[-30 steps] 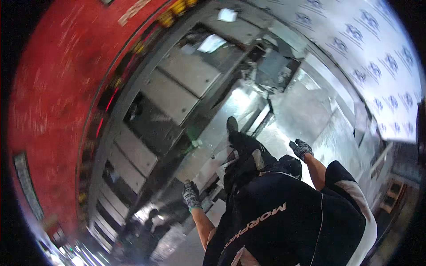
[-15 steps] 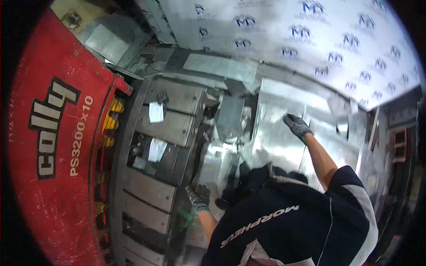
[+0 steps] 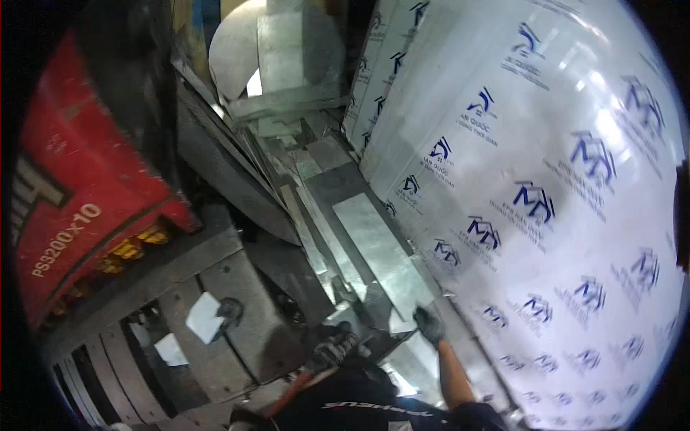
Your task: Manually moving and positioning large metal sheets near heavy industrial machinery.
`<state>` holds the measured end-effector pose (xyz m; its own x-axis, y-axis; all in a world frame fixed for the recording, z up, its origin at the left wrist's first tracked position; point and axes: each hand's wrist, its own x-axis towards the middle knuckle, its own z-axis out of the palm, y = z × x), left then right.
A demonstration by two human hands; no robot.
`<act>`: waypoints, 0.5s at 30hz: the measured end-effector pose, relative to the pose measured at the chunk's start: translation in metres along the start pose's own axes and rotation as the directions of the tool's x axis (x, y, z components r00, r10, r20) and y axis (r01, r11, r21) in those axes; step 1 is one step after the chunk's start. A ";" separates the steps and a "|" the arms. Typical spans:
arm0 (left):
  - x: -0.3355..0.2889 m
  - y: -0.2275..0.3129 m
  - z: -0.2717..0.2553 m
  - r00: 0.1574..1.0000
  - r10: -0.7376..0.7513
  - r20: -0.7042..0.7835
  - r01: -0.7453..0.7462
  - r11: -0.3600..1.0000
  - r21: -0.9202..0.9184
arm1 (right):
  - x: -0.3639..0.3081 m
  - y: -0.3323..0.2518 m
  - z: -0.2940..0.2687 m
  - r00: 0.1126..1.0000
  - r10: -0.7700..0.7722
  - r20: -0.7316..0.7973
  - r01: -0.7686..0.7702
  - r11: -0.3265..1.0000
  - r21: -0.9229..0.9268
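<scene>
My left hand (image 3: 334, 347), in a grey knitted glove, is low in the middle beside the machine bed, close to loose metal pieces. Its fingers look bent but are blurred, so I cannot make out any hold. Further right, my right hand (image 3: 430, 325), in a dark grey glove, reaches forward with its fingers stretched out. It is at the near right corner of a long pale metal sheet (image 3: 377, 248); whether it touches the sheet I cannot tell. Narrow metal strips (image 3: 316, 230) lie along the sheet's left side.
A red press machine (image 3: 93, 194) stands left, above a bed of steel plates (image 3: 223, 352) with a white paper (image 3: 205, 317) on it. A printed white film-covered panel stack (image 3: 517, 215) rises along the right. A round metal disc (image 3: 233, 54) stands at the far end.
My view has swung left, bringing the far end with the disc and strips into sight. My right hand has gone from the wide shiny sheet to the long pale sheet's near end.
</scene>
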<state>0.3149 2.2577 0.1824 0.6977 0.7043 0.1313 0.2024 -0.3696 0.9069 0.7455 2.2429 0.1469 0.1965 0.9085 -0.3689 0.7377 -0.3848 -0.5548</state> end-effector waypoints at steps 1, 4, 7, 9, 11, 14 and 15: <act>0.060 -0.014 -0.006 1.000 0.003 0.002 -0.003 1.000 0.022 | -0.017 0.067 0.026 0.943 0.202 -0.264 -0.230 0.970 -0.083; 0.186 -0.036 -0.043 0.999 -0.046 -0.027 0.047 0.997 0.065 | -0.132 0.100 0.023 0.806 0.573 0.150 -0.580 0.713 0.393; 0.312 -0.091 -0.122 0.987 0.033 -0.160 -0.007 0.987 0.160 | -0.042 0.081 -0.011 0.697 0.696 0.175 -0.697 0.600 0.392; 0.416 -0.132 -0.191 0.963 0.174 -0.207 -0.104 0.945 0.311 | 0.022 0.054 -0.036 0.678 0.719 0.150 -0.704 0.576 0.416; 0.521 -0.193 -0.252 0.904 0.312 -0.291 -0.170 0.889 0.425 | 0.093 0.041 -0.063 0.672 0.726 0.148 -0.710 0.575 0.406; 0.606 -0.268 -0.278 0.734 -0.282 -0.618 -0.345 0.629 -0.697 | 0.197 0.052 -0.117 0.654 0.744 0.139 -0.726 0.564 0.393; 0.620 -0.281 -0.275 0.649 -0.527 -0.549 -0.456 0.308 -0.835 | 0.236 0.057 -0.140 0.646 0.753 0.126 -0.733 0.567 0.376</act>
<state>0.5016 2.9650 0.1193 -0.0310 0.9845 -0.1729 -0.8296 0.0711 0.5538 0.9242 2.4583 0.1321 0.6004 0.2769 -0.7502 0.0314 -0.9456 -0.3239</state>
